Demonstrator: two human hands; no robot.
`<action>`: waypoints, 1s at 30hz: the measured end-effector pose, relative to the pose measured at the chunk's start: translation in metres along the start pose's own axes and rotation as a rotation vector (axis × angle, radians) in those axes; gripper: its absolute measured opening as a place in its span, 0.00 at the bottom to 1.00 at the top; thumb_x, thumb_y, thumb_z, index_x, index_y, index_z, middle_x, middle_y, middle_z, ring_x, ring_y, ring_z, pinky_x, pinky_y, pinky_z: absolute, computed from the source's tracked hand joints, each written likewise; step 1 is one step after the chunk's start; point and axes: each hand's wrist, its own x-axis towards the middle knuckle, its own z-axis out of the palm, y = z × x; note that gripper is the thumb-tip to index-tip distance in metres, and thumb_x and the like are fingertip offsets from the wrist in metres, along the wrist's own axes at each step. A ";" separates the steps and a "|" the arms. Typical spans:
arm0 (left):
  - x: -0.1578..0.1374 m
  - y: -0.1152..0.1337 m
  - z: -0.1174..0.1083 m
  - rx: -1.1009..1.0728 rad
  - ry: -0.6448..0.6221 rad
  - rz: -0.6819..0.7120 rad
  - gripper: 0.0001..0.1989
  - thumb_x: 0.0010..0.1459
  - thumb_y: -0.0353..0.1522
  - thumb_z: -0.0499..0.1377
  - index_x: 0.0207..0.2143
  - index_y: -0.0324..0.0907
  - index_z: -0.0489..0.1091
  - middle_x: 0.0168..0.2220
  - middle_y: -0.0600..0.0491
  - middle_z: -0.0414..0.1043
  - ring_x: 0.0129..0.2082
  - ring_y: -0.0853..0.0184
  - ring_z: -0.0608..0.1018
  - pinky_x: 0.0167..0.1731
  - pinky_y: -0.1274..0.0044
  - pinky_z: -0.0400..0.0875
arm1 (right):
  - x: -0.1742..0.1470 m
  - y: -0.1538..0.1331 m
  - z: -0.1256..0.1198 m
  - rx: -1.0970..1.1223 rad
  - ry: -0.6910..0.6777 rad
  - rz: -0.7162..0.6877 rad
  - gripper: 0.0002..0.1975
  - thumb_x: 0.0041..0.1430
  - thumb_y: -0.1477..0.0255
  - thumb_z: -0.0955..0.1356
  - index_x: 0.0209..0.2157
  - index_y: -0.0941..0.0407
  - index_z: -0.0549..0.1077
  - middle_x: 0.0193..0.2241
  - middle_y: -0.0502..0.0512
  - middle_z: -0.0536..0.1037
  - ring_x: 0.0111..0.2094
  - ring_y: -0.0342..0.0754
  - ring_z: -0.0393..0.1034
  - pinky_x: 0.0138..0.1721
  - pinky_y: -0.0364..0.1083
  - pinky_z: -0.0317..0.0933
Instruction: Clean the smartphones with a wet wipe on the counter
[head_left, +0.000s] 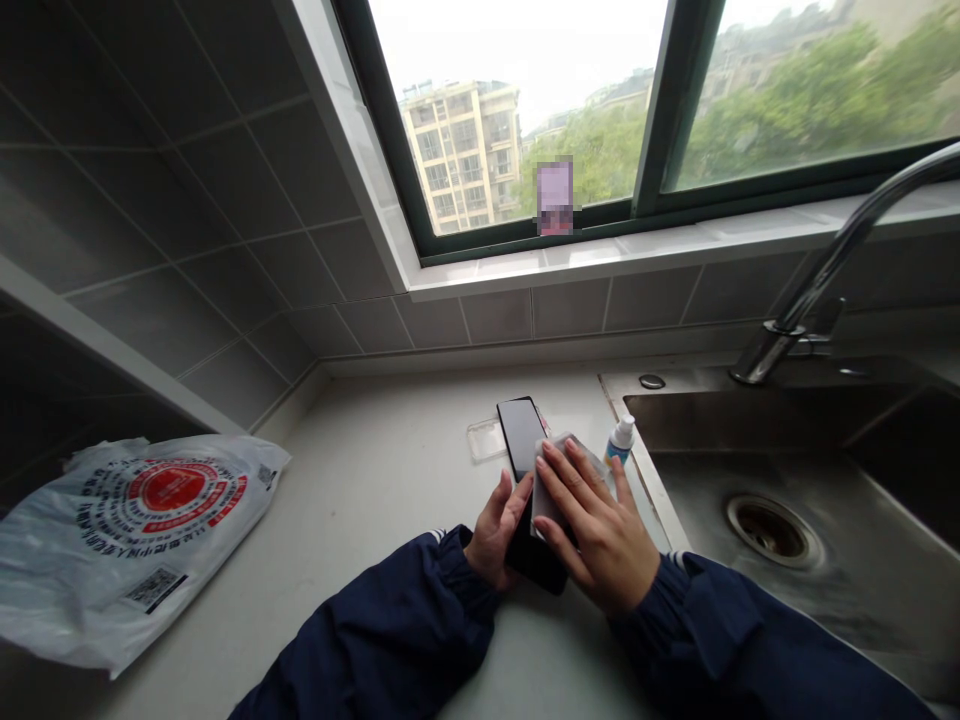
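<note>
A black phone lies face up on the counter, its middle covered by a thin grey cloth. My right hand presses this cloth onto the screen with its fingers stretched out. At the phone's left edge, my left hand steadies it, fingertips against the edge and thumb raised. A small white spray bottle with a blue label stands just beyond my right fingers. Left of the phone's far end lies a clear plastic phone case.
A white printed plastic bag lies at the left by the tiled wall. On the right is a steel sink with a chrome faucet arching over it. The window ledge runs behind the counter.
</note>
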 end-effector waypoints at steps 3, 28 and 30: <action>0.000 0.000 0.000 -0.004 0.019 0.010 0.34 0.63 0.50 0.51 0.65 0.40 0.59 0.61 0.43 0.66 0.63 0.54 0.66 0.61 0.67 0.58 | 0.000 0.000 0.000 -0.003 0.001 0.002 0.33 0.68 0.67 0.61 0.70 0.53 0.44 0.67 0.57 0.55 0.68 0.61 0.48 0.66 0.67 0.33; 0.006 0.016 -0.003 -0.166 0.105 0.143 0.36 0.63 0.50 0.48 0.64 0.35 0.58 0.55 0.38 0.70 0.56 0.52 0.73 0.59 0.63 0.60 | -0.005 0.000 0.003 0.084 -0.106 -0.152 0.24 0.69 0.68 0.61 0.64 0.59 0.60 0.66 0.59 0.58 0.68 0.58 0.48 0.66 0.67 0.35; 0.005 0.019 -0.006 -0.173 0.091 0.110 0.37 0.62 0.51 0.48 0.64 0.35 0.58 0.55 0.38 0.71 0.54 0.51 0.74 0.57 0.62 0.62 | -0.005 -0.004 0.001 0.119 -0.107 -0.175 0.23 0.68 0.69 0.61 0.62 0.59 0.62 0.65 0.59 0.61 0.68 0.57 0.49 0.67 0.66 0.32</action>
